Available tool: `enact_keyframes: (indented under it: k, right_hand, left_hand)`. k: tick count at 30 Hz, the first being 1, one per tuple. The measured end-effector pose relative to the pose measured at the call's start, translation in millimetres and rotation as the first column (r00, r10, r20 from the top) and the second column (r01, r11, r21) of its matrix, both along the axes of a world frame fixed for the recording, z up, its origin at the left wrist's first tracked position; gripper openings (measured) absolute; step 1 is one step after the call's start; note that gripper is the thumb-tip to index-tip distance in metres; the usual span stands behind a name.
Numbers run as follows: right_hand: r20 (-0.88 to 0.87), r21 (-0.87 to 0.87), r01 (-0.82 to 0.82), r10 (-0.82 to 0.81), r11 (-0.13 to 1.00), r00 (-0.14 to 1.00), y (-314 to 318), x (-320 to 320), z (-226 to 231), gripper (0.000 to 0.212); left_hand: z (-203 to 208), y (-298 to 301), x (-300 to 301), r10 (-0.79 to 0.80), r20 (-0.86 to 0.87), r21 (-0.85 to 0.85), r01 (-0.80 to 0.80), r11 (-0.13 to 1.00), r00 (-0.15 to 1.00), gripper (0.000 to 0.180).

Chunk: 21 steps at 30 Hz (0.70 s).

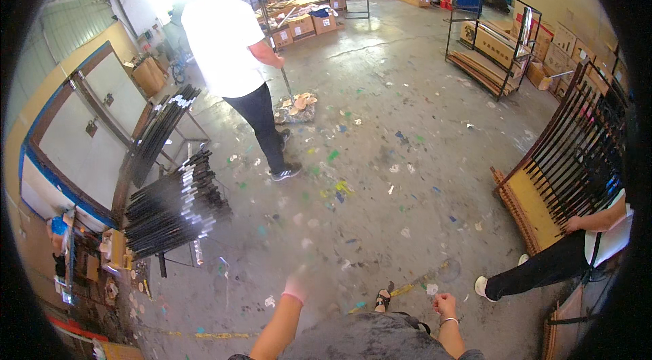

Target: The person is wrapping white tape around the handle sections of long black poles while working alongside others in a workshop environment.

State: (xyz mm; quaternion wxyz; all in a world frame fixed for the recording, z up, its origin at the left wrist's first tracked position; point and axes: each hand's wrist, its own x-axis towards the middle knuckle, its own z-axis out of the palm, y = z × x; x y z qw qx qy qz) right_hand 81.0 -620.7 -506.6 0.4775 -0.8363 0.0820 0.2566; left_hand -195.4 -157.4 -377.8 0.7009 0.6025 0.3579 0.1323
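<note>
The left grip (304, 283) is too blurred to tell; the right grip (445, 304) curls closed, visibly empty, a white scrap (432, 289) on the floor (435, 129) just ahead. Far beyond, scraps lie heaped (305, 100) by a co-worker's (224, 41) pole (286, 80); many flecks between lie unheaped.

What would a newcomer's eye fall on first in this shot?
First, the standing person in a white T-shirt and dark trousers, upper left of centre, gripping a long thin pole. Then the bundle of slim black bars with whitish ends at left, and the bright green and yellow flecks scattered over the grey floor mid-picture.
</note>
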Motion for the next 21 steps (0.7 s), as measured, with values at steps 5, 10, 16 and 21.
enact_keyframes:
  k: [5,10,16,21]
  right_hand:
    - [0.042,-0.133,-0.176,0.183,0.975,0.982,-41.8,-23.8,-14.2,0.02]
    - [-0.425,-0.24,-0.017,-0.089,0.971,0.901,-29.5,-82.5,84.4,0.026]
    - [-0.611,-0.241,0.397,-0.456,0.886,0.647,-51.7,-106.3,33.0,0.021]
    - [-0.454,-0.018,0.168,-0.158,0.986,0.877,-60.2,-90.3,16.6,0.017]
  left_hand:
    - [-2.3,-19.4,10.3,0.008,0.009,-0.109,-0.007,0.994,1.0,0.033]
    - [-20.1,-25.9,2.3,-0.238,0.328,0.295,0.14,0.945,0.914,0.031]
    - [9.7,-38.5,4.7,-0.271,0.373,0.172,0.221,0.96,0.887,0.038]
    - [21.0,-43.5,21.3,-0.148,0.079,-0.112,0.157,0.981,0.986,0.047]
